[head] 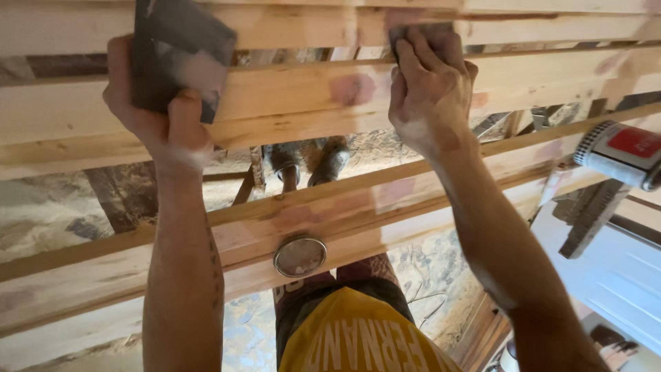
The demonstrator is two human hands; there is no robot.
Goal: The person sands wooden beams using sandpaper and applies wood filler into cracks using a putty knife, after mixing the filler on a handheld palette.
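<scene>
Your left hand (pixel 162 114) is clamped on a dark sanding block (pixel 175 58), thumb up its near face, block tilted and lifted just off the top slat (pixel 289 96). Your right hand (pixel 430 89) presses flat, fingers together, on a second dark pad (pixel 420 33) that lies on the far slat (pixel 551 27); only the pad's top edge shows past your fingertips. Pink filler patches (pixel 352 88) dot the pale wood slats, one between your hands. A round metal lid (pixel 300 256) sits on the lower slat (pixel 103 275), near your left forearm. A can (pixel 620 153) with a red label lies on its side at the right edge, on a slat's end. Below the gaps you see your boots (pixel 310 162) on a dusty floor (pixel 48 213), and your yellow shirt (pixel 358 334).
</scene>
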